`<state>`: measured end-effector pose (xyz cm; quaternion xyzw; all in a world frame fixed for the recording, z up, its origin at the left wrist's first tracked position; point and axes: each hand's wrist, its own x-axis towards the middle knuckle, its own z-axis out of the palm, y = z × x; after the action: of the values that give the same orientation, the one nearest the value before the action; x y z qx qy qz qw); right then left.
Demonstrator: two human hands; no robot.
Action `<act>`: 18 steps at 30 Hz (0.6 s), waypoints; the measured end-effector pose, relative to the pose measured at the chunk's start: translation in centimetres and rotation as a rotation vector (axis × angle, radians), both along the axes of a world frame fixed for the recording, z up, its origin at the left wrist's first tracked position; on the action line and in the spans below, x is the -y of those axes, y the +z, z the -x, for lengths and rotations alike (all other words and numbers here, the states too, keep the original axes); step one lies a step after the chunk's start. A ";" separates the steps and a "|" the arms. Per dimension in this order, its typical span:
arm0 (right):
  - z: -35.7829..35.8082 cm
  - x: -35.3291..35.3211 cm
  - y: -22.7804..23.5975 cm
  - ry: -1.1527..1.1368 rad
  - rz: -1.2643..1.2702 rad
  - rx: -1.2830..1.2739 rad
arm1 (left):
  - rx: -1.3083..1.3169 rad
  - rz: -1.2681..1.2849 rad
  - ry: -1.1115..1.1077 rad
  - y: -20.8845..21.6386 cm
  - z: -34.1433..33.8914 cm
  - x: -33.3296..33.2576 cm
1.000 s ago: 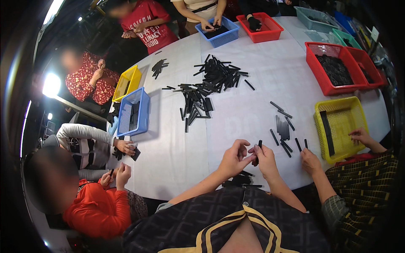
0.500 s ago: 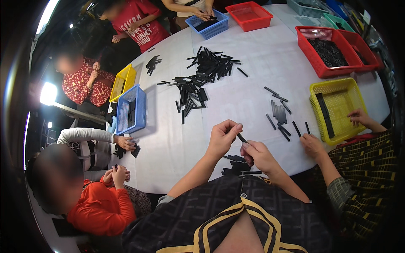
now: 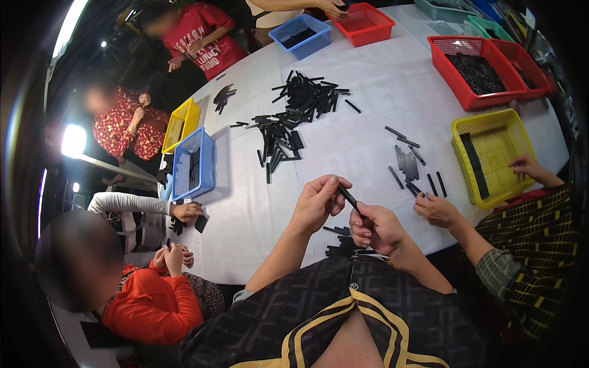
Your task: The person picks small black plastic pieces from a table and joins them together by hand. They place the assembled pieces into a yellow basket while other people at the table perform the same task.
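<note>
Between my two hands is a slim black strip [image 3: 348,197], slanting down from left to right. My left hand [image 3: 317,203] pinches its upper end between thumb and fingers. My right hand [image 3: 381,229] is closed around the lower end, the thumb lying along it. Just below my hands, by the table's near edge, lies a small pile of black strips [image 3: 343,246], partly hidden by my right hand and my clothing. Farther off on the white table [image 3: 343,147] is a large heap of similar strips [image 3: 310,93], with a second cluster [image 3: 277,136] nearer me.
At right, a co-worker's hand [image 3: 437,210] touches loose strips beside a row of grey-black ones [image 3: 407,165]; their other hand is at a yellow basket [image 3: 457,144]. Red baskets [image 3: 442,76] hold dark pieces. Blue [image 3: 211,162] and yellow baskets stand left, near other people working.
The strip between my hands shows more of its length and my right hand has turned slightly. The right co-worker's hand moved left onto strips. Across the table, hands moved from the blue basket to the red one.
</note>
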<state>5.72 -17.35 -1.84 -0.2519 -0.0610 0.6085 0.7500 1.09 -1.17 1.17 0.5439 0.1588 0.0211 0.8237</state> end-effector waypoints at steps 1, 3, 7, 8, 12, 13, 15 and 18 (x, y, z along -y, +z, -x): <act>-0.3 0.1 -0.5 0.032 -0.068 -0.084 | 0.030 -0.051 -0.007 -0.1 0.0 0.4; -0.4 0.1 -0.4 0.048 -0.074 -0.139 | 0.038 -0.121 -0.017 -0.1 0.0 0.5; 0.8 -0.9 0.6 -0.162 0.206 0.280 | -0.030 -0.198 -0.010 -0.2 0.0 0.2; 1.0 -1.0 0.4 -0.200 0.238 0.390 | -0.042 -0.217 0.003 -0.3 0.0 0.2; 1.0 -0.8 0.1 -0.222 0.261 0.546 | -0.073 -0.012 0.054 -0.6 0.2 0.1; 1.0 -0.7 0.2 -0.222 0.262 0.523 | -0.067 0.018 0.061 -0.6 0.2 0.2; 0.8 -0.7 0.1 -0.232 0.263 0.512 | -0.053 0.044 0.069 -0.5 0.2 0.3; 0.9 -0.7 0.0 -0.247 0.265 0.544 | -0.039 -0.027 0.058 -0.5 0.2 0.6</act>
<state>4.83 -16.62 -1.84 -0.5062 -0.1485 0.4259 0.7350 0.85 -1.81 0.69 0.5507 0.1902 0.0366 0.8119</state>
